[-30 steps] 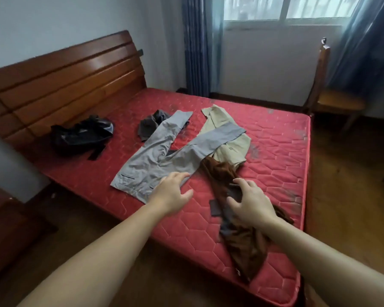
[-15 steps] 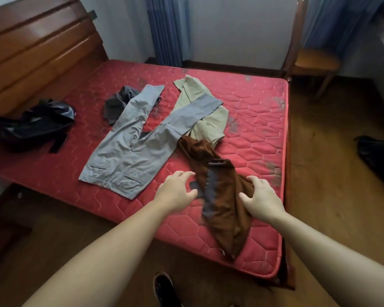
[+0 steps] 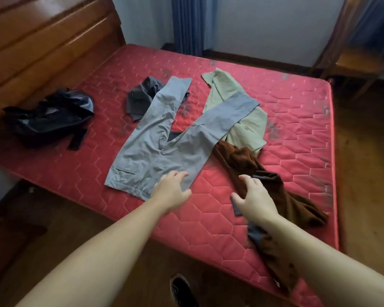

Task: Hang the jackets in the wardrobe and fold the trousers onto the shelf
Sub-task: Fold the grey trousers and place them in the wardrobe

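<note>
Grey trousers (image 3: pixel 164 147) lie flat on the red mattress (image 3: pixel 297 103), legs spread in a V. My left hand (image 3: pixel 172 191) is over their waist corner, fingers spread and relaxed. A crumpled brown garment (image 3: pixel 282 196) lies to the right and hangs over the bed's near edge. My right hand (image 3: pixel 253 197) rests on its left side with loosely curved fingers, gripping nothing that I can see. A pale green garment (image 3: pixel 246 127) lies partly under one grey leg. A dark grey garment (image 3: pixel 140 98) and a shiny black jacket (image 3: pixel 51 116) lie further left.
A wooden headboard (image 3: pixel 42 52) runs along the left. Blue curtains (image 3: pixel 186 23) hang at the back and a wooden chair (image 3: pixel 353 60) stands at the back right. Wooden floor surrounds the bed; my dark shoe (image 3: pixel 182 291) is at the near edge.
My left hand moved left onto the grey trousers' waist. My right hand shifted from the brown garment's right edge to its left side. The view swung slightly.
</note>
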A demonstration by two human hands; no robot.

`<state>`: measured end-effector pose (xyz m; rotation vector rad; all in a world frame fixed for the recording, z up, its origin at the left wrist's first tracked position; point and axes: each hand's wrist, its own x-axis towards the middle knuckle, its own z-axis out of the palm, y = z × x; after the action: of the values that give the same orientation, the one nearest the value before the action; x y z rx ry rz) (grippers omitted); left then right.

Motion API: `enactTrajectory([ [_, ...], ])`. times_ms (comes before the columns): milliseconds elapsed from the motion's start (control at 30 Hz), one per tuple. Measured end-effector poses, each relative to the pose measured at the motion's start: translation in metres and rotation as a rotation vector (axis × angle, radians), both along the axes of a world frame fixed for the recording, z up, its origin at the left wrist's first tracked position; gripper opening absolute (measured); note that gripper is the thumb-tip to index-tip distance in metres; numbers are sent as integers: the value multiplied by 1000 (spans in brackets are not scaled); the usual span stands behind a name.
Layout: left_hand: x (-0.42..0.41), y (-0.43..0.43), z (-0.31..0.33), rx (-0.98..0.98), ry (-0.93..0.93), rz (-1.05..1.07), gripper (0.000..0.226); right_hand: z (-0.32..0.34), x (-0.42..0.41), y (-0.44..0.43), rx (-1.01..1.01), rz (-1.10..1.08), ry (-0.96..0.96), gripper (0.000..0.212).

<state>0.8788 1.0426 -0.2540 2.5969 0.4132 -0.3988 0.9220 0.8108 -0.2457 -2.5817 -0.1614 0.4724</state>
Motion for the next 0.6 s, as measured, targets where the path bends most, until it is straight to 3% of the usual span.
enactTrajectory([
  [367,5,124,13,60,77,145,57,-15,42,124,47,143,45,56],
  [600,22,199,5,98,90,122,56,-29,64,192,19,137,66,59],
])
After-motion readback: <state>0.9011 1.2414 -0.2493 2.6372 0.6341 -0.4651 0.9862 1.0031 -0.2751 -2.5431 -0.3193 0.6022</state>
